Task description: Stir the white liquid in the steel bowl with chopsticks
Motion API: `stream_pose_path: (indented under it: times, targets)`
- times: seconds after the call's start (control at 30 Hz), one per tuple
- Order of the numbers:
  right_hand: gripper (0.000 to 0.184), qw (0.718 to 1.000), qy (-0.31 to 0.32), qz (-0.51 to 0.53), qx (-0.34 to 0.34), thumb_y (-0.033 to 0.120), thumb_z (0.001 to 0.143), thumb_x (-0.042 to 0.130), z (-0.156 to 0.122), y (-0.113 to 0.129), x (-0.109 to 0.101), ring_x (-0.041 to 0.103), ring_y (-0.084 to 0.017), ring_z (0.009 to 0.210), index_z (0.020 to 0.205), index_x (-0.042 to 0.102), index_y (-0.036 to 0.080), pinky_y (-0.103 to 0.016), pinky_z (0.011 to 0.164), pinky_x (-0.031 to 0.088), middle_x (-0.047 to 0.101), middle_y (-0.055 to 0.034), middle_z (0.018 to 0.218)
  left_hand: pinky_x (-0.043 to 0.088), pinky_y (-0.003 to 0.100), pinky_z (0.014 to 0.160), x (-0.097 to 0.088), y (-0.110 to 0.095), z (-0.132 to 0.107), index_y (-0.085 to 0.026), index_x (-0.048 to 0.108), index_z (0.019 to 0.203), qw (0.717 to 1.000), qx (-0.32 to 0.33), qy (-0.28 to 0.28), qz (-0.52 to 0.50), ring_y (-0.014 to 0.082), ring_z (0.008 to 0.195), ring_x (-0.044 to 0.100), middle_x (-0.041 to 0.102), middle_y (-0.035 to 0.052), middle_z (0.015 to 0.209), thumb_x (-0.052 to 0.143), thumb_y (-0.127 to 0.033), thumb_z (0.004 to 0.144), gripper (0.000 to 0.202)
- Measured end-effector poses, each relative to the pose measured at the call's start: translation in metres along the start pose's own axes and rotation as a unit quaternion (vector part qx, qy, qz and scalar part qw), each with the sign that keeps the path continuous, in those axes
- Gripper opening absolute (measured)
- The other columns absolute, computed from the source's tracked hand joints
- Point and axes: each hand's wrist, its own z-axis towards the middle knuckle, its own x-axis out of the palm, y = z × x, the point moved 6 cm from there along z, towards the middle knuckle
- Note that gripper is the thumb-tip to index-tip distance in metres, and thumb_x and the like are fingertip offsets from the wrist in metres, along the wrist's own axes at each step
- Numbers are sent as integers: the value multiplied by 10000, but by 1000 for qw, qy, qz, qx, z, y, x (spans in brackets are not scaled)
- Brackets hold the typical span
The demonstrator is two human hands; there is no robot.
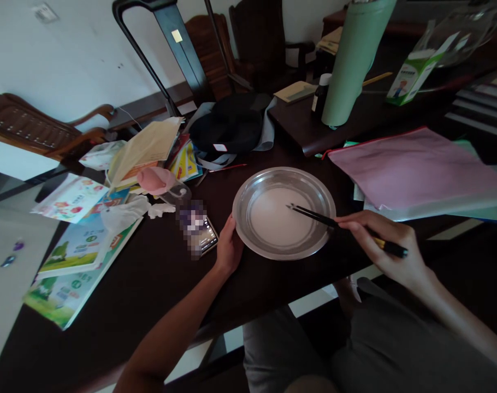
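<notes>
A round shiny metal basin [284, 253] rests on the dark table in front of me. Its bottom looks pale and cloudy; I cannot tell whether that is liquid or bare metal. My left hand [229, 248] grips the basin's left rim, with the thumb up along the edge and the other fingers mostly hidden. From the right, my right hand [385, 243] holds a pair of black chopsticks [314, 214] with gold-coloured bands near the back end. Their tips sit close together over the middle of the basin; whether they touch its bottom is unclear.
Left of the basin lie a lit phone [199, 232], crumpled tissue [160, 210], a pink item [156, 180] and several booklets [74, 251]. A black round case [228, 123] is behind. Rightward are a pink zip pouch [412, 169], a green tumbler [353, 65] and a small bottle [321, 95].
</notes>
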Motion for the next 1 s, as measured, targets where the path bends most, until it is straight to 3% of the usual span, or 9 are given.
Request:
stream_pose_path:
  times: [0.13,0.23,0.37,0.57,0.67,0.87,1.0]
  targets:
    - [258,998,-24,6,50,264,1051,552,-6,2,-17,782,-194,824,902,761,288,-321,704,601,809,-20,903,497,468,1151,0,0,0,-235,780,1130,1000,2,1,8,328,1333,639,784,56,1261,766,-484,847,377]
    - [288,997,-10,48,53,287,1051,555,-6,6,-16,781,-180,780,851,762,281,-293,679,609,804,-13,848,493,478,1156,-1,-1,0,-232,773,1143,1000,3,-1,18,333,1339,634,777,63,1281,753,-491,855,388]
    - [250,995,39,87,21,267,1037,578,1,10,3,800,-172,775,886,778,260,-264,671,634,825,-20,868,482,480,1171,1,-2,0,-228,768,1139,1000,3,5,20,330,1351,626,780,64,1265,736,-495,869,382]
    - [148,995,81,63,-11,264,1011,627,5,-1,31,808,-222,1012,1062,767,272,-335,855,672,829,-50,1126,495,481,1154,2,-3,-1,-229,769,1131,1000,2,5,25,329,1324,646,788,66,1234,722,-486,879,363]
    - [161,998,53,26,-17,245,1012,618,5,-3,24,802,-239,1021,1083,760,269,-368,858,667,823,-63,1129,501,481,1145,1,-2,-1,-228,767,1127,1000,-3,4,22,327,1320,648,787,68,1233,729,-482,874,361]
    - [209,998,-35,-23,37,273,1037,583,-5,2,-14,791,-217,828,938,767,268,-344,701,604,822,-37,931,499,474,1155,1,-2,-2,-233,767,1104,1000,0,0,23,330,1357,622,781,65,1248,721,-478,878,336]
    - [280,998,-17,36,57,300,1049,568,-7,7,-17,788,-187,780,857,770,266,-299,675,611,815,-15,857,493,470,1166,0,-2,-1,-233,764,1100,1000,0,-5,22,324,1360,622,784,61,1241,731,-478,871,337]
